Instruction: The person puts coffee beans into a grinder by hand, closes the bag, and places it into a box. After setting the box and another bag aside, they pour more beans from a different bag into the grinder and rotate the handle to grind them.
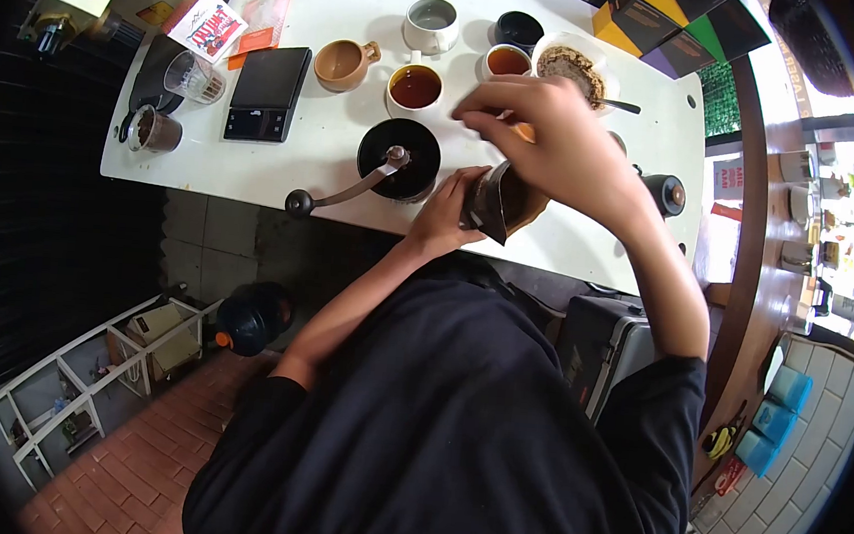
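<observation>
Near the table's front edge, my left hand (439, 216) is closed on a dark, shiny pouch (490, 207), tilted, with a tan side. My right hand (563, 132) hovers just above and beyond it, its fingers bent and drawn together; whether anything is between them I cannot make out. My right hand and wrist hide part of the pouch. Left of my left hand stands a hand coffee grinder (399, 156) with a crank ending in a round black knob. A white cup of reddish-brown liquid (414, 87) is behind the grinder.
A black scale (268, 92), a brown cup (343, 65), a glass of brown grounds (154, 131) and another glass (194, 78) stand left. Behind are a pale mug (431, 26), a black cup (519, 31) and a bowl with a spoon (571, 66). Boxes (667, 20) stand back right.
</observation>
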### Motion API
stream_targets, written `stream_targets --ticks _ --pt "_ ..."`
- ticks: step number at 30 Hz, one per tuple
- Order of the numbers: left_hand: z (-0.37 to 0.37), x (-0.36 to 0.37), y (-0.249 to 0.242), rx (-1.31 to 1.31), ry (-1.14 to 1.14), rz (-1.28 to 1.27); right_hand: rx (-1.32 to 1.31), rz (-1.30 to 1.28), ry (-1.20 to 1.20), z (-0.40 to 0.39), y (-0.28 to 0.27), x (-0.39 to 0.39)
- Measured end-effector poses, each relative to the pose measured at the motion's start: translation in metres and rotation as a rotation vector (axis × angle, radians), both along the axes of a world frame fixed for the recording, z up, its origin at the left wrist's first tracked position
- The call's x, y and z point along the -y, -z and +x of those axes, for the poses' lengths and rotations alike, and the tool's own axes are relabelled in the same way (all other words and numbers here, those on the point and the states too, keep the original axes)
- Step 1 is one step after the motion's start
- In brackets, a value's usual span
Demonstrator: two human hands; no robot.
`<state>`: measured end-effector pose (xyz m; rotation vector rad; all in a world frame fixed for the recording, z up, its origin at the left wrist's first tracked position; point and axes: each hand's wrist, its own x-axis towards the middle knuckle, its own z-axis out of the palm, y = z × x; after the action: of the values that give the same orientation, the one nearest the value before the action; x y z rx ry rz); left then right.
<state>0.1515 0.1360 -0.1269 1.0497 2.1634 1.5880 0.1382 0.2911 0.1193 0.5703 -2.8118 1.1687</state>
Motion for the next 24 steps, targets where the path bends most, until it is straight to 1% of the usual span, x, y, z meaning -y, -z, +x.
stream_targets --ticks 2,3,5,6,8,10,11,13,14,15,17,18,19,20,22,23,24 --pt "0.001 0.003 -0.004 0.046 0.016 0.015 -0.109 -0.078 0.131 0.022 -0.013 -0.014" --pt "0.002 0.005 -0.006 0.094 0.032 0.029 -0.11 -0.076 0.132 0.033 -0.013 -0.022" --pt "0.006 0.013 -0.003 0.135 0.063 0.046 -0.002 -0.116 0.282 0.05 -0.007 -0.038" --pt "0.008 0.019 -0.002 0.176 0.094 0.06 -0.004 -0.118 0.287 0.055 0.0 -0.045" --pt "0.009 0.035 -0.009 0.188 0.122 0.074 0.138 -0.079 0.321 0.064 0.02 -0.055" --pt "0.011 0.045 -0.014 0.186 0.137 0.035 0.148 -0.209 0.3 0.065 0.044 -0.054" --pt "0.018 0.048 -0.013 0.311 0.093 0.067 0.171 -0.245 0.293 0.064 0.057 -0.051" --pt "0.024 0.054 -0.011 0.329 0.087 0.075 0.241 -0.29 0.231 0.053 0.077 -0.044" --pt "0.025 0.053 -0.019 0.35 0.074 0.091 0.247 -0.311 0.21 0.045 0.093 -0.041" --pt "0.027 0.054 -0.026 0.152 0.053 0.028 0.262 -0.33 0.207 0.036 0.111 -0.039" --pt "0.034 0.059 -0.023 0.202 0.039 0.003 0.28 -0.362 0.202 0.016 0.15 -0.036" --pt "0.038 0.064 -0.018 0.251 0.022 -0.01 0.177 -0.285 0.176 0.006 0.17 -0.035" --pt "0.042 0.077 0.006 0.429 0.053 -0.055 0.073 -0.207 0.152 -0.003 0.189 -0.031" --pt "0.046 0.081 0.011 0.428 0.053 -0.064 0.012 -0.108 0.134 -0.009 0.201 -0.025" --pt "0.052 0.086 0.012 0.456 0.039 -0.009 -0.007 0.096 0.114 -0.016 0.22 -0.011" --pt "0.052 0.087 0.006 0.294 0.06 0.001 -0.058 0.204 0.061 -0.022 0.226 -0.006" --pt "0.056 0.089 0.003 0.291 0.056 -0.005 -0.061 0.197 0.058 -0.023 0.232 -0.003"
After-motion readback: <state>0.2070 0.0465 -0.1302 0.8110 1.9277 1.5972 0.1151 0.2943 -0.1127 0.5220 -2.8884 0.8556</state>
